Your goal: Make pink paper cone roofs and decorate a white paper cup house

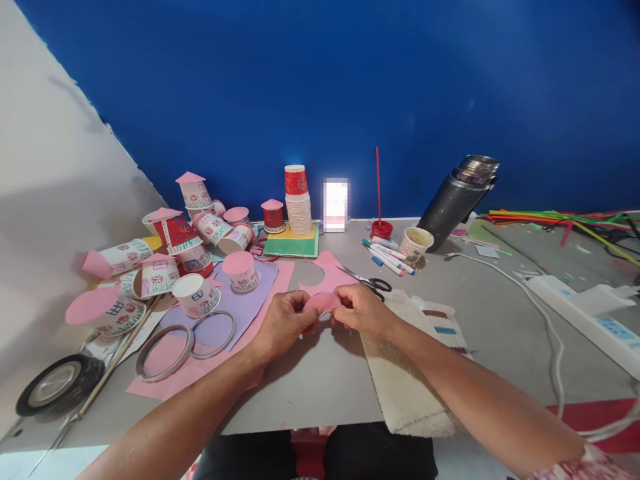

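Observation:
Between my two hands is a round piece of pink paper [323, 303], held just above the grey table. My left hand [287, 320] pinches its left edge with thumb and fingers. On the right edge, my right hand [361, 310] has a similar pinch. Behind the hands lies a pink sheet [327, 270] with a curved cut-out. Black-handled scissors [370, 283] rest just beyond my right hand. To the left, a decorated paper cup [243, 277] with a pink disc on top stands on a purple sheet [260, 280].
Several decorated paper cups [173, 233] crowd the left side. Two tape rings [165, 353] lie in front of them. A cup stack [300, 213], markers [387, 257], a leaning black flask [450, 203] and a small cup [416, 245] stand at the back. A power strip [585, 320] lies right.

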A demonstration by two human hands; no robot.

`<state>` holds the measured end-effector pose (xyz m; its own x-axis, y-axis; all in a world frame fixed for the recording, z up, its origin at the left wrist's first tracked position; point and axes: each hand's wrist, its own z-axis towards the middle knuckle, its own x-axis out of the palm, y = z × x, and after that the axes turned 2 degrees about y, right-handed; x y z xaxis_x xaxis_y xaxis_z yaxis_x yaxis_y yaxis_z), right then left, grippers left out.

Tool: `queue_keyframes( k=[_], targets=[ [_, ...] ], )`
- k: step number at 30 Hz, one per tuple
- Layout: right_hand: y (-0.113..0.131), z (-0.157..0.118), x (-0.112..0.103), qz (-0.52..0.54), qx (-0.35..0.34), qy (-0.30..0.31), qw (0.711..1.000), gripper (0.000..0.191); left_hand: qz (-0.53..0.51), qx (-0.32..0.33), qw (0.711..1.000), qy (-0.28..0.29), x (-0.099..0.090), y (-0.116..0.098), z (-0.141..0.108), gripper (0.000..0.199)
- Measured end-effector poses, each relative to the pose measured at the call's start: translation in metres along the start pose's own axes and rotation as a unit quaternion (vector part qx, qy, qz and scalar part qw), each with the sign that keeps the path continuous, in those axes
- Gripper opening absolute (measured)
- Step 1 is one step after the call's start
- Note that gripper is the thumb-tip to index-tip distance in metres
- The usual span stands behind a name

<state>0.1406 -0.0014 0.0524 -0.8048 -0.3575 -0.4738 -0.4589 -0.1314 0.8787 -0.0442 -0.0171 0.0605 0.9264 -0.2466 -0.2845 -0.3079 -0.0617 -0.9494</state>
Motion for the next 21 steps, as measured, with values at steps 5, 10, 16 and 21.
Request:
queue_keyframes(
  k=[5,10,16,21],
  targets=[
    [0.001,-0.001,0.001,0.042,0.0,0.014,0.999,0.005,-0.067,-0.002,0.997,0.03,-0.002,-0.002,0.001,0.013],
    [0.005,-0.002,-0.004,0.054,-0.003,0.025,0.998,0.008,-0.101,-0.004,0.994,0.043,-0.006,0.001,0.006,0.013],
    [0.006,-0.002,-0.011,0.087,-0.033,0.039,0.995,0.012,-0.135,-0.002,0.989,0.064,-0.01,0.007,0.011,0.015],
    [0.001,-0.001,0.001,0.072,-0.001,0.043,0.996,0.011,-0.095,0.009,0.993,0.067,-0.004,0.008,0.009,0.012]
  ],
)
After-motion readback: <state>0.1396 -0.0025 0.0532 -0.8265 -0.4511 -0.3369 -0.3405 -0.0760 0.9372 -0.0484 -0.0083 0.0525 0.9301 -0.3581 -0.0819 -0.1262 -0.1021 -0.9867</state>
